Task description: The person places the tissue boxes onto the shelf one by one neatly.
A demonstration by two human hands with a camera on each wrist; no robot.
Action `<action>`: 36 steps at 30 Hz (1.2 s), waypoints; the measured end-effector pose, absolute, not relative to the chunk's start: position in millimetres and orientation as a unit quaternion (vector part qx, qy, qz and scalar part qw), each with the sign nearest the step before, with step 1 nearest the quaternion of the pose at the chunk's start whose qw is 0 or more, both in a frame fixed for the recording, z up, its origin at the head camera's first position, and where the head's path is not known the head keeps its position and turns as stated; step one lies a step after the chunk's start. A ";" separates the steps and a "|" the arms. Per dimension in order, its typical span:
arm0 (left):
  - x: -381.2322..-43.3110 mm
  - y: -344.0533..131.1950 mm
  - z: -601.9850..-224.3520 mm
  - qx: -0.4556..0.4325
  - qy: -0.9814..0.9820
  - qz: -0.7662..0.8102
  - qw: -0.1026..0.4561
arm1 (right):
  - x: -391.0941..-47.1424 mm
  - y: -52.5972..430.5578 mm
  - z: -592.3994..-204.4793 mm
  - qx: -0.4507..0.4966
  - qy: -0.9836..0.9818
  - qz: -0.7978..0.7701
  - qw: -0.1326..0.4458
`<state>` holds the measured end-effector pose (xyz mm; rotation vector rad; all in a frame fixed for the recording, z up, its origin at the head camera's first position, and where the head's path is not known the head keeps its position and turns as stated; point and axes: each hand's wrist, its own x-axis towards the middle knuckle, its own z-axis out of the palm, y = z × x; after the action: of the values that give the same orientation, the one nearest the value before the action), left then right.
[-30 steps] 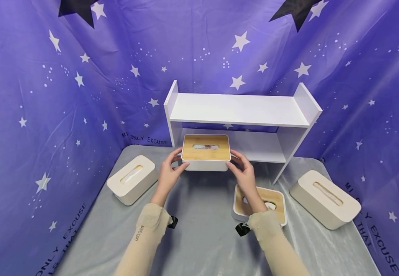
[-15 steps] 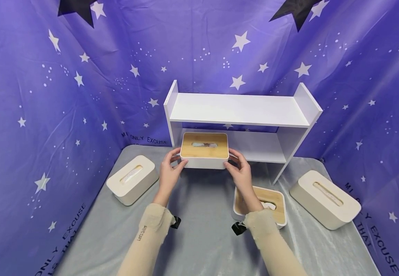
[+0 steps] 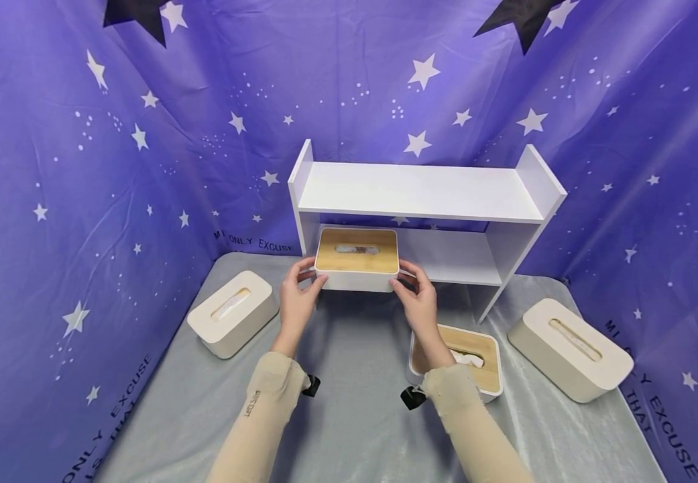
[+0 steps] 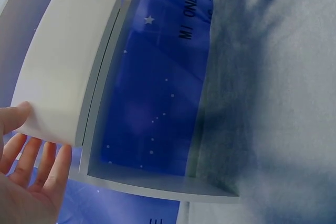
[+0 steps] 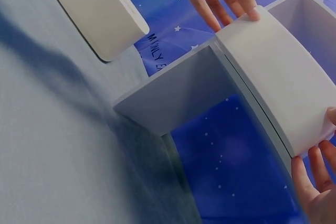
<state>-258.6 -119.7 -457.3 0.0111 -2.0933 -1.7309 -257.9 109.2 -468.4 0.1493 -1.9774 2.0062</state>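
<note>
A white tissue box (image 3: 355, 280) with a bamboo lid sits at the left front of the lower shelf, level and partly inside the bay. Through the lid's slot some tissue packing shows. My left hand (image 3: 298, 298) holds its left end, thumb on the front face and fingers along the side. The opposite end is held the same way by my right hand (image 3: 419, 300). Seen in the left wrist view, the box's front face (image 4: 68, 61) lies along the shelf's front edge. In the right wrist view, the box (image 5: 278, 72) spans between both hands.
The white two-tier shelf (image 3: 415, 191) stands against a purple star-print curtain (image 3: 349, 80). A cream tissue box (image 3: 228, 315) lies on the left, another cream one (image 3: 568, 349) on the right. Under my right forearm is a second bamboo-lidded box (image 3: 484, 349) on the grey cloth (image 3: 349, 416).
Both hands have carried the bamboo-lidded tissue box a little farther back, deeper over the lower shelf, and slightly left. The other boxes and the shelf have stayed put.
</note>
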 end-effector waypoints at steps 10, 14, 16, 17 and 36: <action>-262.6 -120.0 -458.5 0.016 -0.752 -0.614 0.239 | -251.9 103.4 -453.7 0.016 -0.695 0.702 0.157; -263.3 -118.8 -457.5 0.027 -0.755 -0.606 0.250 | -244.9 99.4 -442.4 0.012 -0.698 0.696 0.168; -264.0 -118.1 -457.9 0.031 -0.752 -0.607 0.255 | -249.7 99.0 -449.6 0.007 -0.698 0.695 0.176; -264.1 -117.6 -457.8 0.033 -0.750 -0.608 0.259 | -252.3 98.8 -453.5 0.005 -0.697 0.694 0.181; -264.1 -114.7 -460.2 0.033 -0.727 -0.631 0.267 | -248.9 93.9 -448.5 0.016 -0.686 0.703 0.188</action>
<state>-264.1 -114.7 -460.2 0.0901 -1.9622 -1.7040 -248.9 93.9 -448.5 0.0460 -1.9310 1.9769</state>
